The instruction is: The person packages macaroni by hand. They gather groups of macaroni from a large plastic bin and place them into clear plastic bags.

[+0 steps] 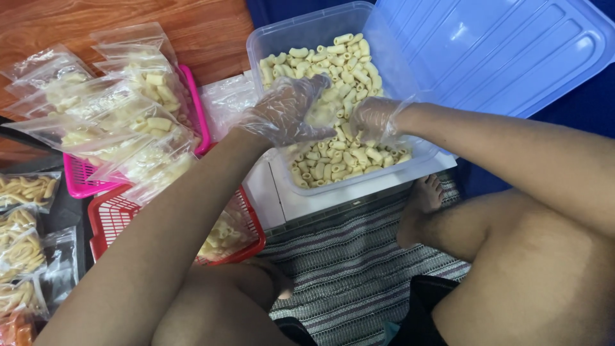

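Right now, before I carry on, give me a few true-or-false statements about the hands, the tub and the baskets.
1. Both hands wear clear plastic gloves. True: left hand, right hand.
2. The clear tub holds macaroni-shaped snack pieces. True.
3. The blue lid is shut on the tub. False: it leans behind it, off.
4. The filled bags lie in a green basket. False: they pile over the pink basket, with a red basket beside it.
5. The right hand rests on the striped mat. False: it is in the tub.
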